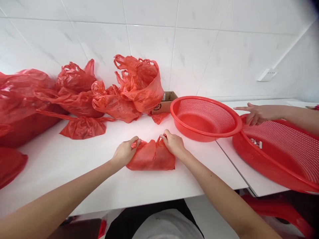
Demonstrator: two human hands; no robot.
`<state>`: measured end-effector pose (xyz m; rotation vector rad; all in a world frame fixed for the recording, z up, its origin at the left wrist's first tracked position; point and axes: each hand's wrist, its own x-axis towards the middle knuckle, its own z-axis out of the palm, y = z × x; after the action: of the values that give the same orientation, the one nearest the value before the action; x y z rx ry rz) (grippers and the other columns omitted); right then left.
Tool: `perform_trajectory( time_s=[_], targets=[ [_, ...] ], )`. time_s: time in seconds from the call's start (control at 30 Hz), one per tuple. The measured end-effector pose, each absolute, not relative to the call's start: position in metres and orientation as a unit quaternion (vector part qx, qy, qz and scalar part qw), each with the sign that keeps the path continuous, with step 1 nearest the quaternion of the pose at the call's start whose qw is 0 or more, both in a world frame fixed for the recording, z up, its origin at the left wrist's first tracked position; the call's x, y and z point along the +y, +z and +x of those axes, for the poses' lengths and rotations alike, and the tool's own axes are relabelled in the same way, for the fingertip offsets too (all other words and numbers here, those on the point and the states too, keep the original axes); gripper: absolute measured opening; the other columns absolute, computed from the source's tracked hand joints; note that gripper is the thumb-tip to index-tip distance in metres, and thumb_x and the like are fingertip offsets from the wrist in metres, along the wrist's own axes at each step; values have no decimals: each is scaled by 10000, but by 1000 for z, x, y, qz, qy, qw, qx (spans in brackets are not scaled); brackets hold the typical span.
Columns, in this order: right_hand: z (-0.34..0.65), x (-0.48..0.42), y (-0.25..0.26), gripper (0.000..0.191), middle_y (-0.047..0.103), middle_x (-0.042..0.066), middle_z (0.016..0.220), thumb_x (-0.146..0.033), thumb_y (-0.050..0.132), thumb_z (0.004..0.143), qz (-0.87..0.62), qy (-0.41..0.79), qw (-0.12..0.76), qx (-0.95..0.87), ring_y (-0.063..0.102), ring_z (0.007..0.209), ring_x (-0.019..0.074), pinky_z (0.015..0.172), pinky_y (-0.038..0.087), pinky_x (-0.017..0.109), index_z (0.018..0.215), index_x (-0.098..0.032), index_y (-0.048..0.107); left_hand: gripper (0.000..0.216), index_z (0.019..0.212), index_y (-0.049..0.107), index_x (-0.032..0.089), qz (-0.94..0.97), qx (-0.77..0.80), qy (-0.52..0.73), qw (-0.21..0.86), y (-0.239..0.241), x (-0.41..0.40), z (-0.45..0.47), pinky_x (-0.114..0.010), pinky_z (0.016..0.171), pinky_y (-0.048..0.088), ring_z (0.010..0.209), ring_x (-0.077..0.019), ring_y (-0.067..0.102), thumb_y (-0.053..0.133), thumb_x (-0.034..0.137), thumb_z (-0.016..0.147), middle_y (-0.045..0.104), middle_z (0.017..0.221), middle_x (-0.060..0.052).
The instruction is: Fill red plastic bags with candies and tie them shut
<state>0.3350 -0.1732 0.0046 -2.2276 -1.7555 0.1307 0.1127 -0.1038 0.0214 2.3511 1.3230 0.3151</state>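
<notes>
A small red plastic bag (151, 157) lies on the white table (74, 166) right in front of me. My left hand (126, 152) grips its left top corner. My right hand (173, 143) pinches its right top corner. Both hands hold the bag's mouth against the tabletop, and the bag looks partly flattened between them.
Several crumpled red bags (104, 96) are piled along the tiled wall, with a small cardboard box (165, 103) behind them. A round red strainer basket (204, 118) stands to the right. Another person's hand (256, 113) rests on a second, larger red basket (281, 152) at the far right.
</notes>
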Motion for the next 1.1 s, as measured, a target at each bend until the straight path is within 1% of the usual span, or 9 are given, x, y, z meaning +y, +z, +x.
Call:
perform_trajectory(
  time_s=[0.17,0.3,0.47,0.57,0.67,0.77,0.9,0.97,1.1],
  targets=[
    [334,-148,-15,254,729,93,903,-381,366,1005,-790,40,107,-602,676,794,234,638,362,292,1101,-208,526,239,962,616,282,861,488,53,135,3,-79,128,-309,641,414,767,-239,653,385,322,916,716,943,-56],
    [337,-143,-21,277,729,91,935,-399,337,1015,-794,36,99,-599,682,837,240,676,381,302,1162,-227,498,269,1055,611,261,874,477,36,88,-7,-69,136,-329,693,423,829,-242,666,382,228,916,682,1081,-94],
    [340,-146,-16,301,720,66,938,-440,288,1023,-799,57,123,-587,676,840,209,658,374,282,1091,-234,496,254,1029,596,245,878,471,40,75,-9,-71,135,-315,665,407,902,-262,661,363,297,943,666,1074,-88],
    [337,-152,-10,424,710,39,910,-568,213,1001,-798,90,149,-577,668,791,184,611,373,269,1032,-234,472,261,983,589,257,867,486,50,97,-5,-76,135,-303,638,399,858,-251,666,356,368,949,682,1070,-66],
    [325,-161,-7,515,690,50,885,-704,308,917,-791,106,180,-575,654,765,207,595,371,284,1048,-223,438,382,968,565,273,844,515,68,135,-1,-82,133,-301,625,406,780,-243,665,234,464,974,713,929,-45],
    [315,-168,-10,468,673,86,909,-633,497,879,-772,58,170,-610,642,829,247,627,366,306,1054,-202,441,472,955,537,285,822,537,80,172,3,-88,128,-300,629,429,745,-240,657,136,534,969,702,800,-27],
    [313,-168,-16,374,670,68,877,-522,563,888,-756,42,154,-634,635,806,244,631,354,309,1041,-203,443,503,834,498,270,808,550,71,201,10,-90,125,-293,612,451,733,-223,659,103,554,962,695,792,-15],
    [312,-166,-18,352,665,50,856,-495,586,882,-756,37,153,-635,628,766,235,620,346,308,1018,-206,439,487,818,481,264,811,545,62,203,14,-92,130,-291,609,456,727,-215,661,110,544,964,695,811,-13],
    [307,-164,-18,278,658,47,891,-390,612,874,-741,3,159,-652,608,768,227,633,343,312,987,-207,435,359,879,460,253,847,502,46,167,18,-100,148,-313,640,445,812,-233,657,199,484,967,679,983,-44]
  ],
)
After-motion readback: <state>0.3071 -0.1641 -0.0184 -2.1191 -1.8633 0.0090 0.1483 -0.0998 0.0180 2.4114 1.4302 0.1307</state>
